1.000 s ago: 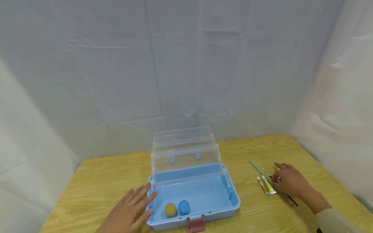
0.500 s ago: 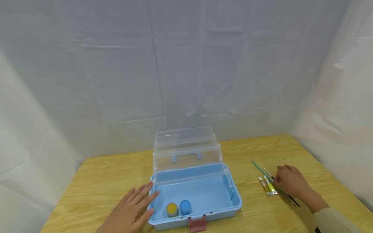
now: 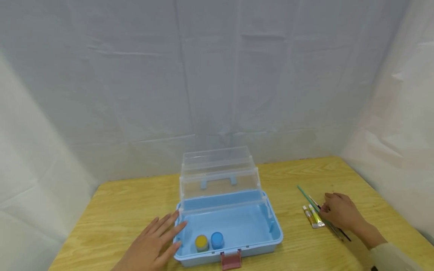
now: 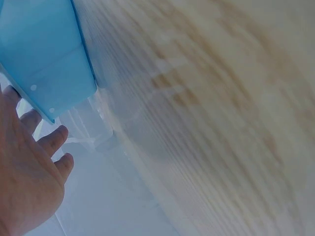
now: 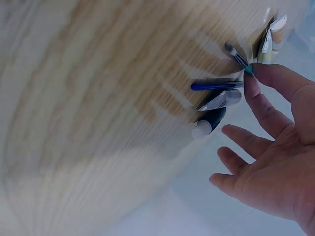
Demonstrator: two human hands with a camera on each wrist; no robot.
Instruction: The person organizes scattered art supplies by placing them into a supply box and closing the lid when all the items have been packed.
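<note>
Standing on a light wood-grain table (image 3: 129, 210), enclosed at back and both sides by creased white sheeting (image 3: 135, 94): one pale blue storage box (image 3: 237, 229), its clear lid (image 3: 218, 175) tipped up and back, a reddish latch (image 3: 231, 260) at the near wall. Inside, near the front left corner: one yellow-capped paint pot (image 3: 201, 242) and one blue-capped paint pot (image 3: 217, 240), side by side.

Left hand (image 3: 152, 244): fingers straight and spread, flat on the table, fingertips touching the box's left wall; it grips nothing. The wrist view shows the same fingers (image 4: 49, 140) beside the blue corner.

Right of the box, well apart from it: two small paint tubes (image 3: 313, 216) lying parallel, a teal-handled brush (image 3: 306, 195) and thinner dark brushes (image 3: 339, 231), partly covered.

Right hand (image 3: 340, 212): fingers loosely bent, resting over the brushes, index fingertip (image 5: 252, 81) touching the teal brush end. Whether anything is pinched cannot be told. Cream sleeve (image 3: 393, 258) at the wrist.
</note>
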